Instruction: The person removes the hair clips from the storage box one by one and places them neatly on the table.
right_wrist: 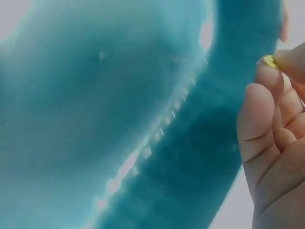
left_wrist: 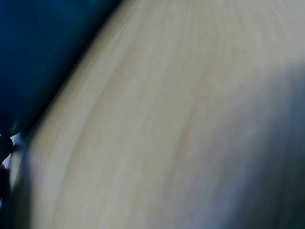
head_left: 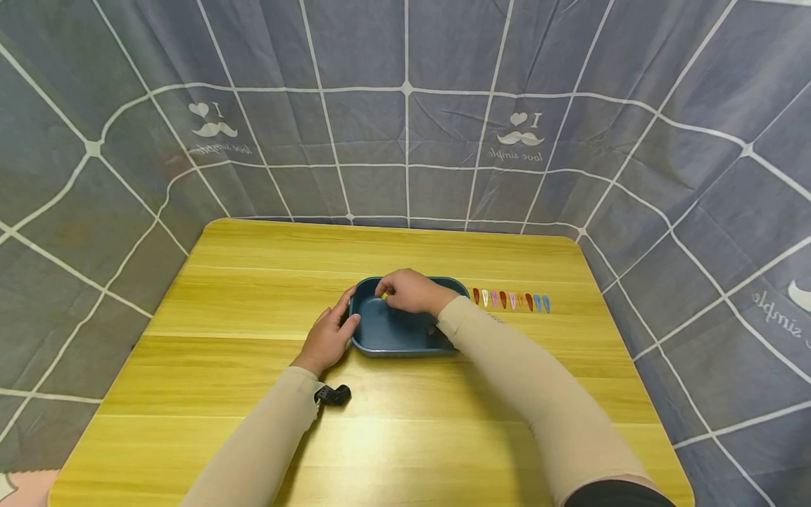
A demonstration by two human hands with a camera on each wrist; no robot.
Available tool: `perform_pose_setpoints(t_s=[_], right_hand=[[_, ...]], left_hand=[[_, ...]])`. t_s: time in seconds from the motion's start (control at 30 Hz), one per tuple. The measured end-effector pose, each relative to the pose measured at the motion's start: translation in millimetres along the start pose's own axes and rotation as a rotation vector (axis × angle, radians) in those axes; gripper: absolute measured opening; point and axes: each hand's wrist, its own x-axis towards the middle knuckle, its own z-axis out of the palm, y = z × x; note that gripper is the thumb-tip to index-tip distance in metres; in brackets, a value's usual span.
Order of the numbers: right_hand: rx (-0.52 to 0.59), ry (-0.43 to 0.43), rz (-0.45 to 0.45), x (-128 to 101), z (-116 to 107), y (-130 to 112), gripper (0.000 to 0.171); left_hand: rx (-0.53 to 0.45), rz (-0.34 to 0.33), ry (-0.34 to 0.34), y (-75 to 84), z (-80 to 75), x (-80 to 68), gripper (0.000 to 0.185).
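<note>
A dark blue rounded tray [head_left: 380, 340] sits near the middle of the wooden table [head_left: 241, 296]. My left hand [head_left: 331, 334] rests against the tray's left rim, fingers fairly straight along its side. Inside the tray's far left corner, my right hand [head_left: 405, 290] pinches a small yellow hair clip [head_left: 384, 296]. In the right wrist view the fingertips [right_wrist: 259, 112] hold that yellow clip [right_wrist: 269, 61] above the blue tray wall [right_wrist: 157, 143]. The left wrist view is blurred, with table wood [left_wrist: 167, 124] and a blue tray edge [left_wrist: 43, 52].
A row of several small coloured hair clips [head_left: 510, 300] lies on the table just right of the tray. A black strap piece [head_left: 334, 394] sits at my left wrist. Grey checked cloth [head_left: 405, 141] walls the table on three sides.
</note>
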Motion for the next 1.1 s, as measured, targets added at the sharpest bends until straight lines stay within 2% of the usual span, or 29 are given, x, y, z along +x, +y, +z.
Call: perform_pose_setpoints(t_s=[0.27,0.63,0.77,0.93,1.1], right_hand=[[0.104,0.133,0.037,-33,-33,23,0.029],[0.158,0.225,0.256,-93,-74,88,0.031],[0.149,0.264,0.307,-115,-81,116,0.032],[0.185,0.260,0.375,-138,-82,148,0.036],[0.149,0.294,0.441,-156,-80,175,0.038]], left_hand=[[-0.002,0.011,0.003,0.9,0.3,-1.2,0.052],[-0.002,0.022,0.010,0.5,0.6,0.8,0.053],[-0.004,0.011,0.012,1.1,0.1,0.5,0.053],[-0.001,0.018,0.011,1.9,0.0,0.3,0.052],[-0.002,0.021,0.004,2.6,0.6,0.5,0.052]])
